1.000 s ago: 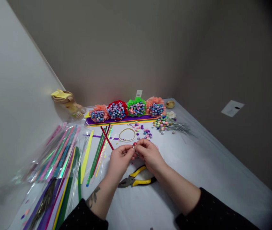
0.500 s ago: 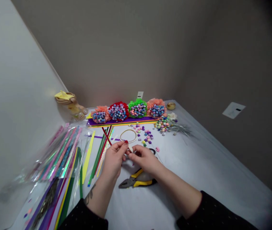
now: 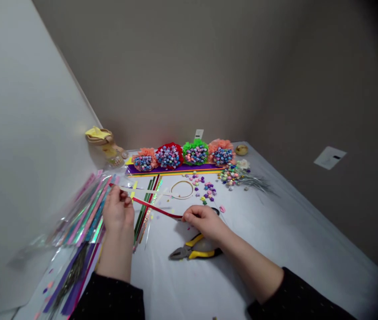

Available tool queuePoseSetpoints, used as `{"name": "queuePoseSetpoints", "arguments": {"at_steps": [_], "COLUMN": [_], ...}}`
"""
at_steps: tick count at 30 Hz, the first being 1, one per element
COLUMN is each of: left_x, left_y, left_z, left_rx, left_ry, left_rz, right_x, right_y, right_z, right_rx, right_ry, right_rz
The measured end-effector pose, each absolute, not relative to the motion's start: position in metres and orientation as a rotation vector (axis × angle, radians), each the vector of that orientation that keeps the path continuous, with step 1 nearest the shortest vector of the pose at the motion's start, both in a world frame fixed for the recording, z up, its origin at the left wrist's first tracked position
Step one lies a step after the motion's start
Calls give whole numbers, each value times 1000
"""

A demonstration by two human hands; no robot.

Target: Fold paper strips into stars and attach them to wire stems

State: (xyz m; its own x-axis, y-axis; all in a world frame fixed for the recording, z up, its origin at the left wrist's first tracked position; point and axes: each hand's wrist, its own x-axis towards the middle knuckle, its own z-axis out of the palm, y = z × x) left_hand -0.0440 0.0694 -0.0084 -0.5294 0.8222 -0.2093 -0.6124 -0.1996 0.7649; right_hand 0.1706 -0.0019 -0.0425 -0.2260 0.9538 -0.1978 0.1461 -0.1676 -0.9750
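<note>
A narrow red paper strip (image 3: 155, 208) stretches across the space between my two hands. My right hand (image 3: 200, 220) pinches its right end between thumb and fingers. My left hand (image 3: 118, 211) is held higher and further left, its fingers curled, with a bit of red at the fingertips. A thin white strip (image 3: 145, 191) runs from those fingers toward a round ring (image 3: 182, 190) on the table; whether it joins the red strip is hidden. Below my right hand lie yellow-and-black pliers (image 3: 193, 249). A dark loop (image 3: 215, 211) shows partly behind that hand.
Several ruffled paper flowers (image 3: 169, 155) with beadlike centres stand at the back. Small paper stars (image 3: 209, 190) and wire stems (image 3: 257, 181) lie right of the ring. Clear packs of coloured strips (image 3: 85, 213) cover the left side, near green strips (image 3: 140, 218). Walls border the table.
My hands have drawn apart. The left has moved left over the packs, and the red strip now spans the gap. My right hand has stayed close to the pliers.
</note>
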Motion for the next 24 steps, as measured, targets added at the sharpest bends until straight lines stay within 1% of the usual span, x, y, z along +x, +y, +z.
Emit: {"name": "queuePoseSetpoints", "arguments": {"at_steps": [3, 4, 5, 6, 8, 10, 12, 16, 18, 24], "left_x": [-30, -25, -20, -15, -8, 0, 8, 24, 27, 19], "left_y": [62, 58, 54, 50, 43, 36, 32, 27, 27, 38], "left_z": [-7, -7, -7, -6, -5, -5, -7, -18, -24, -39], "left_rx": [271, 240, 197, 151, 82, 80, 175, 399, 446, 589], "left_ry": [937, 891, 847, 800, 726, 709, 817, 1055, 1084, 1213], "left_rz": [1604, 1504, 1419, 1352, 1261, 1174, 1083, 996, 1041, 1242], "right_x": [172, 174, 177, 181, 188, 192, 189, 175, 172, 180], "right_y": [-5, -5, -3, -1, 4, 7, 5, -10, -16, -18], "right_z": [-39, -39, -40, -40, -43, -47, -49, -46, -42, -35], "right_rx": [-1197, -1202, -1247, -1320, -1441, -1415, -1238, -887, -831, -718], "right_ry": [-1419, -1454, -1499, -1544, -1599, -1637, -1774, -2172, -2248, -2150], "right_rz": [1805, 1834, 1776, 1629, 1177, 767, 525, 250, 220, 474]}}
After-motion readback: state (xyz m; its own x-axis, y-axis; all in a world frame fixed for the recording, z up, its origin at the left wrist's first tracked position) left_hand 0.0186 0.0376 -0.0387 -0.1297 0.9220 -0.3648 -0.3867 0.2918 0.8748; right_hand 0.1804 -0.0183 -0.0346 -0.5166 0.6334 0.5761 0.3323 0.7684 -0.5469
